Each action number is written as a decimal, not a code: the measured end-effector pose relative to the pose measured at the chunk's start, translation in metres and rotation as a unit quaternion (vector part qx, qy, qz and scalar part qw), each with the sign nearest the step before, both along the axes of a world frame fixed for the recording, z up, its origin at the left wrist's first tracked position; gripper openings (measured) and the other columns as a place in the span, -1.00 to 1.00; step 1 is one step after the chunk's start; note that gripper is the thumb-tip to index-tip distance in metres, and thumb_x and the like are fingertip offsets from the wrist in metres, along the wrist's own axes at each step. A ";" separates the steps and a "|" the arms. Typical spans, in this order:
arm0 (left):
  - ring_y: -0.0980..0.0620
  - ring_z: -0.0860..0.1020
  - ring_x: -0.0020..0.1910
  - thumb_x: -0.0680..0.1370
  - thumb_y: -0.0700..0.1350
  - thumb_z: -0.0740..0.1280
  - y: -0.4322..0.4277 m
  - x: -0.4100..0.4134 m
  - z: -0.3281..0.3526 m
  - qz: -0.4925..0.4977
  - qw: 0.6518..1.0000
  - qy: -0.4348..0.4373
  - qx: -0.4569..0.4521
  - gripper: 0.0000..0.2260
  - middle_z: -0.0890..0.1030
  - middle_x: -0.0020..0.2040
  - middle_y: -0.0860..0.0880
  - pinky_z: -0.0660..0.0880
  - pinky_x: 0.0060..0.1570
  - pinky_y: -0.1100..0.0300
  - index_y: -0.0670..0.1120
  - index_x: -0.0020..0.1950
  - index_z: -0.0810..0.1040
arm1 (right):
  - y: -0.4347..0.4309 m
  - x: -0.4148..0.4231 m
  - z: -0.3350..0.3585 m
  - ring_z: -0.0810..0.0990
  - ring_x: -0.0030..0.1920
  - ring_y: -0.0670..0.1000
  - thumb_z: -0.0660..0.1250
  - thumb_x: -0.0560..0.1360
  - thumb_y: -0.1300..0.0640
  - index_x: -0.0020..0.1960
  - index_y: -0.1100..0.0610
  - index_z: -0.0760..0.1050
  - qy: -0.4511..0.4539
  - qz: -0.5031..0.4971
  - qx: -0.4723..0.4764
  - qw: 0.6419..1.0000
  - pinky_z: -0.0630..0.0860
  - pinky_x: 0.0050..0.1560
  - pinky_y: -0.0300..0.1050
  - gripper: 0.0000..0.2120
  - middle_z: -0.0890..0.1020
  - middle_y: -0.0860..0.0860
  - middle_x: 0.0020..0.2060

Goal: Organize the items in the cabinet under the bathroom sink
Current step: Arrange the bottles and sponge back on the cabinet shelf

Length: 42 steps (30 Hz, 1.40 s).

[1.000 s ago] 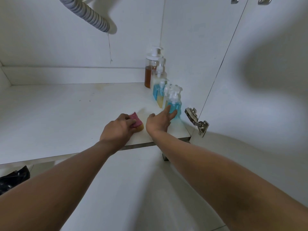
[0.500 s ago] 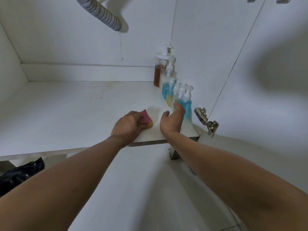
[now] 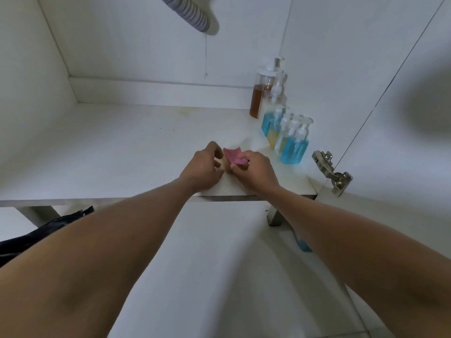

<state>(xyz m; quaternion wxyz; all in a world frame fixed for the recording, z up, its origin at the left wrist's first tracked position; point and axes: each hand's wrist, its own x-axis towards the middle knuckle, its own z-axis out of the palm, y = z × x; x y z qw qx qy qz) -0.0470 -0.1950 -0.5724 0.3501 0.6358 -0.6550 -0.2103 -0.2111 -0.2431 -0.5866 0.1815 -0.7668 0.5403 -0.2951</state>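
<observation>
Right hand [image 3: 253, 170] is pinching the pink sponge [image 3: 234, 156] near the front edge of the cabinet shelf [image 3: 109, 147], fingers curling round its near side. Left hand [image 3: 205, 169] is sitting just beside the sponge at its 9 o'clock with fingers curled; cannot tell if it is gripping or only touching. Sponge is tilting up off the shelf between the two hands.

Pump bottles are standing in a tight row along the right wall, at 2 o'clock from the hands: blue soap bottle [image 3: 294, 148] in front, amber bottle [image 3: 257, 101] at the back corner, others packed between. That part is looking done.

Sponge is looking like the last loose item inside, so it is probably needing a spot next to the row. On the floor outside, a black item [image 3: 36, 230] is lying at 8 o'clock and a small blue object [image 3: 303, 245] at 4 o'clock; cannot tell if these are belonging in the cabinet
</observation>
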 end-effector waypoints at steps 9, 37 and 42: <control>-0.16 0.34 0.40 0.66 0.04 0.13 -0.064 0.009 -0.007 0.092 0.958 -0.266 0.058 -0.61 0.43 0.42 -0.10 0.31 0.31 -0.08 -0.03 0.47 0.41 | -0.062 0.020 0.005 0.57 0.00 -0.01 0.33 0.54 -0.06 0.17 0.10 0.53 -0.055 -0.069 -0.029 0.996 0.56 0.02 -0.07 -0.70 0.61 -0.03 0.01; -0.11 0.28 0.36 0.59 0.27 0.01 -0.126 0.032 -0.040 0.160 0.940 -0.302 0.025 -0.48 0.37 0.35 -0.03 0.16 0.35 -0.17 0.03 0.43 0.36 | -0.256 0.063 -0.007 0.61 0.19 0.14 0.26 0.64 0.18 0.24 0.19 0.44 0.041 -0.204 -0.089 0.974 0.59 0.14 0.03 -0.81 0.60 0.11 0.15; -0.11 0.27 0.37 0.58 0.27 0.00 -0.129 0.033 -0.042 0.160 0.939 -0.304 0.027 -0.48 0.36 0.36 -0.02 0.15 0.34 -0.17 0.03 0.43 0.35 | -0.266 0.064 -0.006 0.57 0.19 0.16 0.30 0.57 0.31 0.26 0.19 0.43 0.109 -0.137 -0.094 0.980 0.58 0.18 0.03 -0.72 0.47 0.13 0.21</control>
